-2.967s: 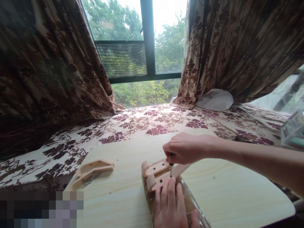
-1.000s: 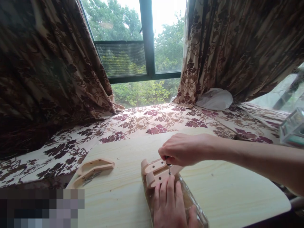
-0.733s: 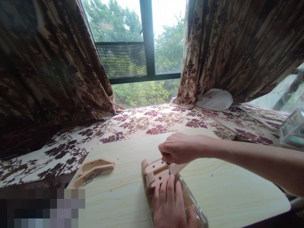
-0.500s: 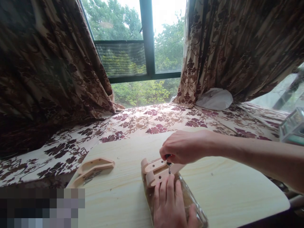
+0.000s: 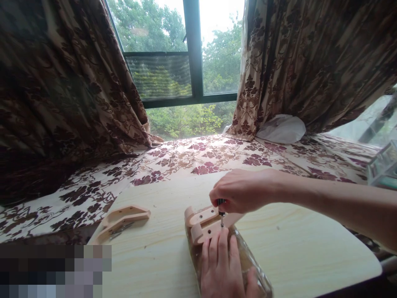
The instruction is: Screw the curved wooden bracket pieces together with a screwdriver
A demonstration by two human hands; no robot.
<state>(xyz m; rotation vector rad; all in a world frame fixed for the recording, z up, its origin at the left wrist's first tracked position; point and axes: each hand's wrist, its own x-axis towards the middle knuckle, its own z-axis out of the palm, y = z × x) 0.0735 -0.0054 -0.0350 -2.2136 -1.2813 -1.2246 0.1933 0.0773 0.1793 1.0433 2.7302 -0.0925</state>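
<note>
My right hand (image 5: 240, 190) is closed around the dark handle of a small screwdriver (image 5: 221, 213), held upright. Its metal tip meets a hole in the nearer of two pale wooden pieces (image 5: 200, 234), which have rounded raised ends and drilled holes. My left hand (image 5: 222, 267) lies flat with fingers stretched forward, fingertips against that nearer piece. Beneath both pieces and my left palm is a brownish block wrapped in clear plastic (image 5: 256, 267). My right hand hides the far ends of the wooden pieces.
Two more angled wooden pieces (image 5: 127, 217) lie on the left of the pale wooden board (image 5: 164, 252), with several thin metal screws or pins (image 5: 121, 231) beside them. Flowered cloth (image 5: 186, 159) spreads behind the board. A clear plastic box (image 5: 383, 165) stands at the right.
My right hand and the screwdriver have shifted very slightly, with a little more of the handle showing. My left hand and the wooden pieces stay in place.
</note>
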